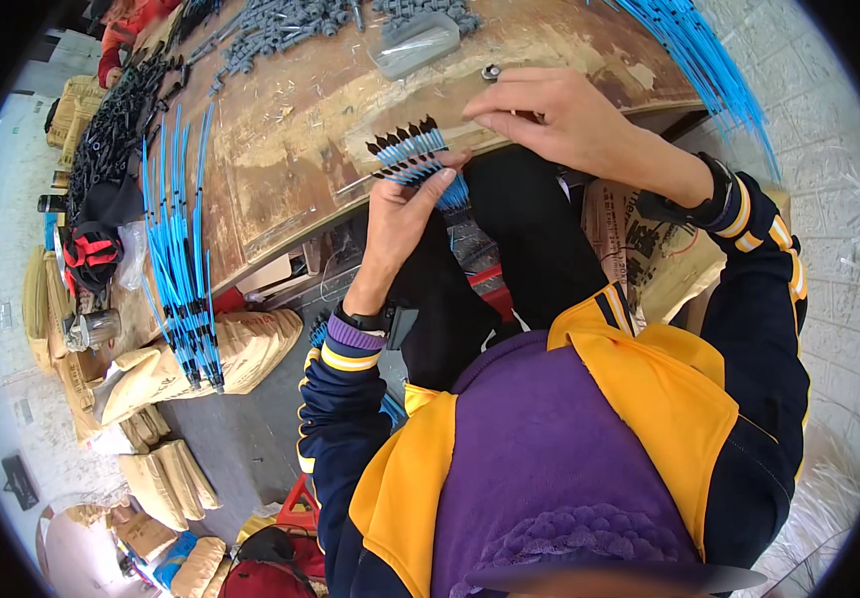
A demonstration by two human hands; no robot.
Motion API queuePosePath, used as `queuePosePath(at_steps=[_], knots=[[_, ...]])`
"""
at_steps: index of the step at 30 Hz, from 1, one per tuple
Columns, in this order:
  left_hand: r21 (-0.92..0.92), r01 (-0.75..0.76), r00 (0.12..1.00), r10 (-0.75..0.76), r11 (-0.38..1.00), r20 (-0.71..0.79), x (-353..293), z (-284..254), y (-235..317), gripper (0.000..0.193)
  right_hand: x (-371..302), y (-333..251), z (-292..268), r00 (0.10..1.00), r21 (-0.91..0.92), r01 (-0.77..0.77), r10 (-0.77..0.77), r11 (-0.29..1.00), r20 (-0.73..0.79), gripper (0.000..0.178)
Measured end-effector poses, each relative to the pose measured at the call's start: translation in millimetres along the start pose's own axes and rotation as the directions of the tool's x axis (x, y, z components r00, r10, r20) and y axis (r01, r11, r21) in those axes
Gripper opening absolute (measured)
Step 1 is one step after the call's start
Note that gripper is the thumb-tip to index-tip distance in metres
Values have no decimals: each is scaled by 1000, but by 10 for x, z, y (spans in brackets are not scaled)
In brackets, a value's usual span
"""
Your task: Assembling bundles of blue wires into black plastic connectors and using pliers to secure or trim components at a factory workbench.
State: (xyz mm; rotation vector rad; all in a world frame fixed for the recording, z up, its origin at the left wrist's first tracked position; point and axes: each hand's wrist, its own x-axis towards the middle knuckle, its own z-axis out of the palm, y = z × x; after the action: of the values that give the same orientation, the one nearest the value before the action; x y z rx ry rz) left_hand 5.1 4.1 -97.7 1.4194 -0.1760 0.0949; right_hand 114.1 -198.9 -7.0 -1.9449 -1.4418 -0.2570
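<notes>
In my left hand (402,221) is a bundle of thin blue rods (412,155) with black tips, lined up in rows. My thumb presses along its side, and the rods' lower ends hang by the table's near edge. Just right of the bundle, my right hand (560,118) hovers over the edge with thumb and forefinger close together. Whatever may be between those fingertips is too small to make out. A small round metal piece (491,73) lies on the wooden table (300,140) beyond the right fingers.
Grey plastic parts (286,35) are heaped at the back near a clear plastic tray (415,47). Long blue rods lie at the left (179,239) and far right (699,55). Black parts (111,140) pile up far left. A paper sack (241,354) stands below the table's left edge.
</notes>
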Motion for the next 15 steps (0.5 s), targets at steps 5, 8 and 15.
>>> queuePosePath(at_steps=[5, 8, 15], knots=[[-8, 25, 1000, -25, 1000, 17, 15, 21, -9, 22, -47, 11, 68, 998, 3, 41, -40, 999, -49, 27], [-17, 31, 999, -30, 999, 18, 6, 23, -24, 22, -58, -25, 129, 999, 26, 41, -40, 999, -28, 32], [-19, 18, 1000, -17, 1000, 19, 19, 22, -16, 23, -50, -43, 126, 999, 73, -47, 45, 996, 29, 40]])
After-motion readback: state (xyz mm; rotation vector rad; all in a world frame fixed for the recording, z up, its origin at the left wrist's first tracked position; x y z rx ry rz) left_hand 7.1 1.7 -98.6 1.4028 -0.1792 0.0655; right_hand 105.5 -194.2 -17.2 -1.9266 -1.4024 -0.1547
